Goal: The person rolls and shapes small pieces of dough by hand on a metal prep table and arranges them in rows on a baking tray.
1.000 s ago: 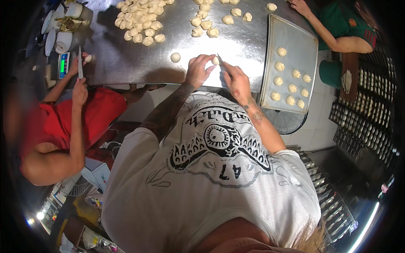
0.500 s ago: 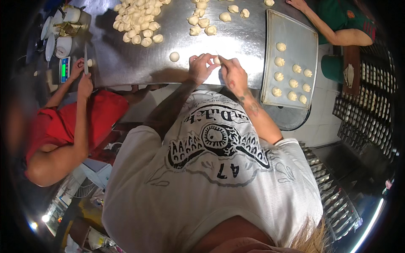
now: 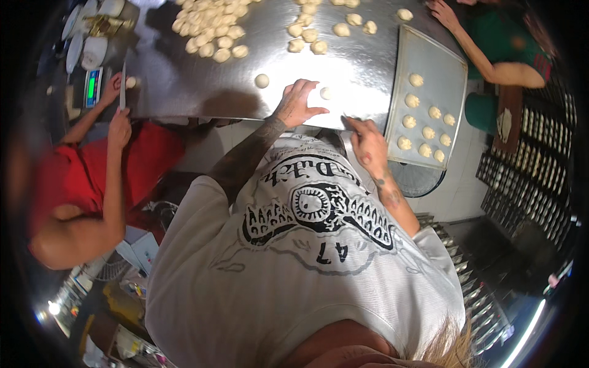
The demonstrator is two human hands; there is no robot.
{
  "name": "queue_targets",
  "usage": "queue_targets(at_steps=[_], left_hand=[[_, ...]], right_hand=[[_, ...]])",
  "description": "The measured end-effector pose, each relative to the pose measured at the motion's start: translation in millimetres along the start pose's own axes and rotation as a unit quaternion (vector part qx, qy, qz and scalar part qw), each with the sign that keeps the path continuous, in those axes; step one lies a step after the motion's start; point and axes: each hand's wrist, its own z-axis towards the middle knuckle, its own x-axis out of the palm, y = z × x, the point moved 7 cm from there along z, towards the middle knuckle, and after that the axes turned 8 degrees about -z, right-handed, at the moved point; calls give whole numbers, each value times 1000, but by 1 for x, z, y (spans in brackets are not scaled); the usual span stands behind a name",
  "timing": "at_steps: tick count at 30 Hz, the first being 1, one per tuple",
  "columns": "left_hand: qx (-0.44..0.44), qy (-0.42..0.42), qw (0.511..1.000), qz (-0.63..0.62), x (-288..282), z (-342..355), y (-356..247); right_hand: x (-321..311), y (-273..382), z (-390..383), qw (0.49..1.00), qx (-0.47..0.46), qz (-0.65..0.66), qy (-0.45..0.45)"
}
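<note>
Dough ball (image 3: pixel 326 93) lies on the desk (image 3: pixel 184 92), just right of your spread, empty left hand (image 3: pixel 297 108); your right hand (image 3: pixel 369 140) seems to grip a small knife (image 3: pixel 345 117). For even cuts, steady it lightly first.

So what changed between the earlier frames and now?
Left hand opened and let go of the small dough piece, which now lies on the table. Right hand drew back rightward, toward the table's near edge. Unchanged: round dough ball, tray of shaped dough pieces.
</note>
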Motion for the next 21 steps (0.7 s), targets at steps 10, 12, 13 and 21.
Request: queue_targets(at_steps=[10, 12, 13, 21], left_hand=[[-116, -136, 982, 60, -113, -45, 67], [-131, -141, 981, 34, -115, -44, 73], [-130, -136, 980, 56, -114, -45, 75], [-92, -120, 987, 46, -118, -39, 71]], right_hand=[[58, 169, 120, 986, -133, 83, -52], [66, 169, 116, 987, -140, 51, -55], [67, 162, 106, 990, -132, 38, -43], [65, 173, 116, 991, -112, 38, -62]])
